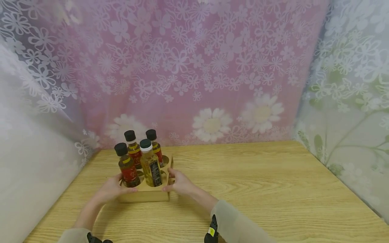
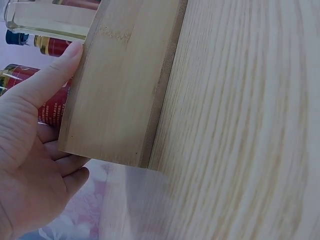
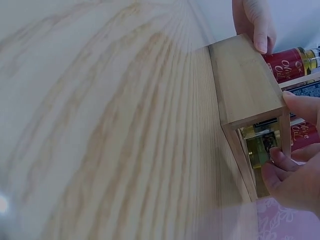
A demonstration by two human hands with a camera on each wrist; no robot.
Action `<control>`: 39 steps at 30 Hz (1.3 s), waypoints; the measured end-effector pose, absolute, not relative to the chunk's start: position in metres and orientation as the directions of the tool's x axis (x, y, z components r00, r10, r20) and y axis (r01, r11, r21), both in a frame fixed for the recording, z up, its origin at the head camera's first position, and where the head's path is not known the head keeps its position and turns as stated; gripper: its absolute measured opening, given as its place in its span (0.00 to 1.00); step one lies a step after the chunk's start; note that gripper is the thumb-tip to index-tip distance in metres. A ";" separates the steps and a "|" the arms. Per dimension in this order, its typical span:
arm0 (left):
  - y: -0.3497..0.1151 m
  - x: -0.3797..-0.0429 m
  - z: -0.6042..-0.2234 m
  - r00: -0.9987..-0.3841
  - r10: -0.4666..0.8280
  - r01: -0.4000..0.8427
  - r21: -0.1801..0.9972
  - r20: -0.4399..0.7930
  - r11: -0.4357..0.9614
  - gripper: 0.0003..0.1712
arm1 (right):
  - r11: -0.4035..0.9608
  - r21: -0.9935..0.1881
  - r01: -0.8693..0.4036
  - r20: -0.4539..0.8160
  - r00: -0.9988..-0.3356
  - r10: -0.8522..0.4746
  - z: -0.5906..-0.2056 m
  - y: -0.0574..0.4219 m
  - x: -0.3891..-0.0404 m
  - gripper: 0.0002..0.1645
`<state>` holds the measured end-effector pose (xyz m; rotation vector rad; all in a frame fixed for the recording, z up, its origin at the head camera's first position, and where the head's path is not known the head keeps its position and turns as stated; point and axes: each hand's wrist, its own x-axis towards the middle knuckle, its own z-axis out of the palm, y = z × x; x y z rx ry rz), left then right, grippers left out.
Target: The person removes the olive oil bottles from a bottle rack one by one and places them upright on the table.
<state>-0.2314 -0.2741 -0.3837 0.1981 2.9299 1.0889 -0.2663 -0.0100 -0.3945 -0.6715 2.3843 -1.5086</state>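
A wooden bottle rack stands on the left part of the table, with round holes in its top. Red-labelled olive oil bottles with black caps occupy holes at the front left, back left and back right. At the front right is a clear bottle of yellow oil with a black label. My left hand grips the rack's left end, thumb along the front upper edge. The right hand holds the opposite end; in the right wrist view its fingers curl at the open side.
The wood-grain table stretches away to the right of the rack. A pink flowered curtain hangs behind it, with pale curtains at the left and right. An unfilled hole shows at the rack's back right.
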 end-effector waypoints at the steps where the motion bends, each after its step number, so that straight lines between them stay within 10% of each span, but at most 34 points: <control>1: -0.273 -0.233 -0.385 -0.992 0.124 0.115 0.655 0.033 0.747 0.56 | 0.361 -0.898 -0.253 0.042 -0.864 -0.502 -0.394 -0.008 -0.266 0.50; 39: -0.187 -0.252 -0.381 -0.957 0.291 0.226 0.680 0.020 0.698 0.55 | 0.331 -0.906 -0.263 0.056 -0.852 -0.521 -0.392 0.110 -0.270 0.50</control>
